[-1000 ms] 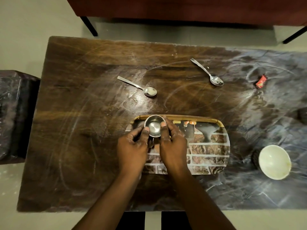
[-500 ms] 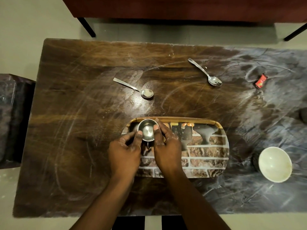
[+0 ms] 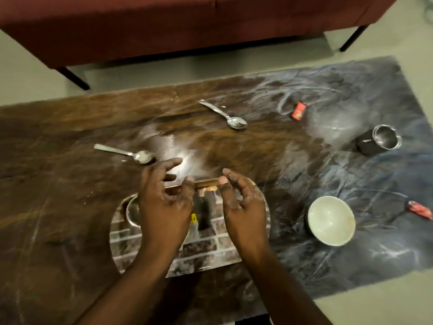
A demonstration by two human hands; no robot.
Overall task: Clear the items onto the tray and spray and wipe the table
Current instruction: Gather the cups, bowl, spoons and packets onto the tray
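Both of your hands have come off the steel cup (image 3: 131, 211), which half a second ago was pinched between them. The cup now stands on the left end of the tray (image 3: 218, 250), partly hidden behind your left hand (image 3: 164, 202). Judge that item as cleared.

Your left hand hovers over the tray with fingers spread wide and holds nothing. Your right hand (image 3: 241, 205) hovers beside it, fingers loosely curled and apart, also empty. White residue appears to cling to the fingers, though the blur makes this uncertain.

Items remaining on the table (image 3: 58, 184):
- the near spoon (image 3: 131, 154), just beyond your left hand;
- the far spoon (image 3: 225, 116), farther back;
- the white bowl (image 3: 330, 220), right of the tray;
- a second steel cup (image 3: 385, 137), near the right edge;
- two red wrappers (image 3: 298, 110), (image 3: 420, 209), well apart.

The view has also swung right, bringing the second cup and the nearer wrapper into frame. The near spoon is the closest pickup. Spraying and wiping are not yet due, since the surface carries smears throughout and items still occupy it.
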